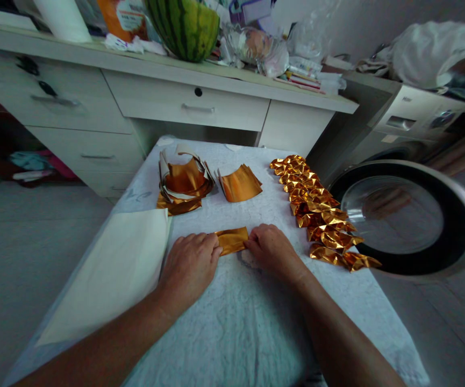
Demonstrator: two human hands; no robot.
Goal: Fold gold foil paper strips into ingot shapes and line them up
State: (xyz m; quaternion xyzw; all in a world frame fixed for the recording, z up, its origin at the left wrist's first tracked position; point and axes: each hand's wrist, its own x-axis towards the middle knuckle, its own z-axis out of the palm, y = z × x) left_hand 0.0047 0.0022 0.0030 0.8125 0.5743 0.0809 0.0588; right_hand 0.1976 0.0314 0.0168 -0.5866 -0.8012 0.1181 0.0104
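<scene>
Between my two hands lies a folded strip of gold foil paper (233, 241), low over the cloth-covered table. My left hand (194, 263) pinches its left end, fingers closed. The right end is gripped by the closed fingers of my right hand (274, 250). Beyond them sits a small stack of gold foil paper sheets (241, 184), slightly curled. To its left is a bigger curled bundle of foil paper (184, 180) with pale backing showing. Rows of folded gold foil pieces (316, 207) run down the table's right side.
A pale sheet of paper (111, 274) lies along the left of the table (232, 322). A washing machine door (405, 215) hangs open at the right. Behind, a white counter (232, 78) carries a cut watermelon (184, 27) and plastic bags.
</scene>
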